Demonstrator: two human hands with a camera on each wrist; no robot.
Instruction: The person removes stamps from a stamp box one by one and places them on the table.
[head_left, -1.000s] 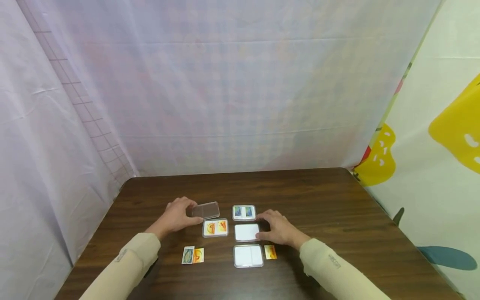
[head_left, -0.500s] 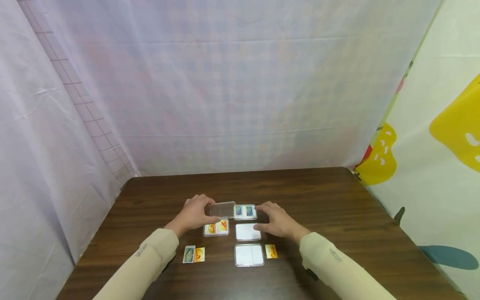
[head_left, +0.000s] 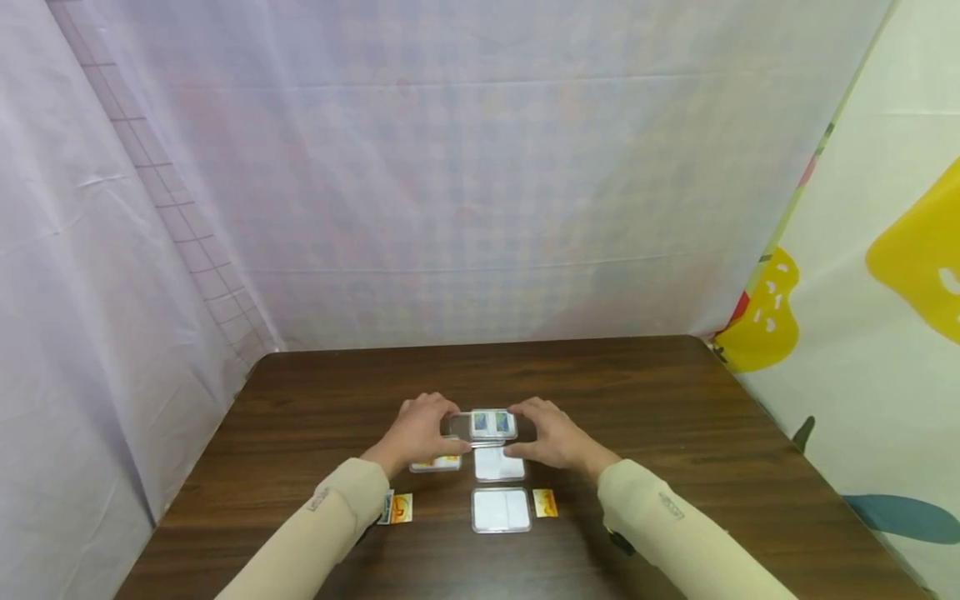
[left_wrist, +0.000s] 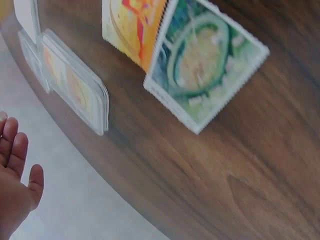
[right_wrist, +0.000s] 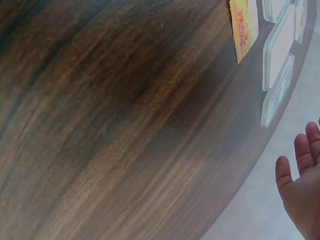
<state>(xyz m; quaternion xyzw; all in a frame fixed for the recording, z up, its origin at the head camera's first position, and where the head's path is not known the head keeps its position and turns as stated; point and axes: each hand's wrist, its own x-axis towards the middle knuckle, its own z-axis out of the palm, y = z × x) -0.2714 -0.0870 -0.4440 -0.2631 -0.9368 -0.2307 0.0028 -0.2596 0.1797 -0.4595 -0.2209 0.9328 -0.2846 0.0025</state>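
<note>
My left hand [head_left: 420,429] holds a clear plastic lid [head_left: 461,427] by its edges between thumb and fingers. The lid partly overlaps the far clear case [head_left: 493,423], which has two blue-green stamps on a white insert. My right hand [head_left: 555,435] stands at that case's right side, thumb and fingers spread around its edge; whether it touches is too small to tell. A white-filled case [head_left: 499,465] lies just nearer. Another case [head_left: 437,464] with orange stamps is partly hidden under my left hand.
Nearest me lies a white case [head_left: 501,511], with a loose orange stamp [head_left: 546,502] to its right. At the left, a green stamp [left_wrist: 205,57] and an orange stamp [left_wrist: 131,32] lie side by side. The brown table [head_left: 637,400] ends at a hanging white cloth [head_left: 480,208].
My left hand has carried the clear lid rightward from above the orange-stamp case to the blue-green-stamp case. The right hand has barely moved.
</note>
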